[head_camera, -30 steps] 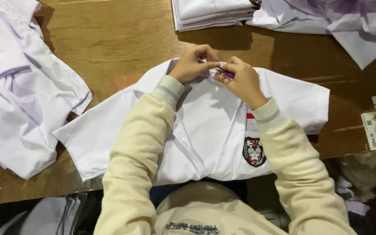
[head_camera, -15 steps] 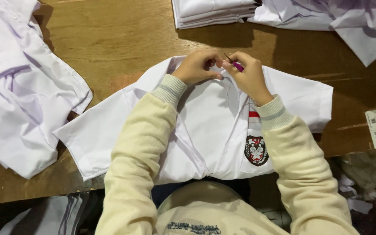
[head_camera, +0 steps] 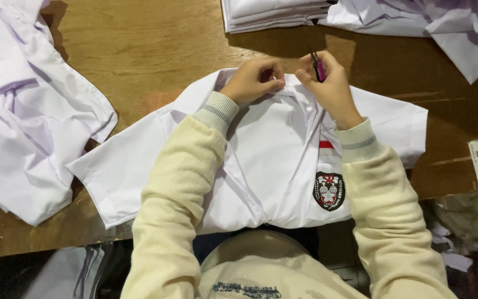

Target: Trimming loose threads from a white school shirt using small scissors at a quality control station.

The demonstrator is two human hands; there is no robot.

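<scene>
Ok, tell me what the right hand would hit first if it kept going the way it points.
Probably bare wooden table, then the folded white stack; the right hand points away from the person, over the shirt collar.

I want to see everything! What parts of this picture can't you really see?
- Collar of the white shirt, head view: covered by the left hand and right hand.
- Pink-handled tool: mostly hidden inside the right hand's grip, so its kind is unclear.
- Folded stack: cut off by the top edge.
- Loose shirts: cut off by the left edge.
</scene>
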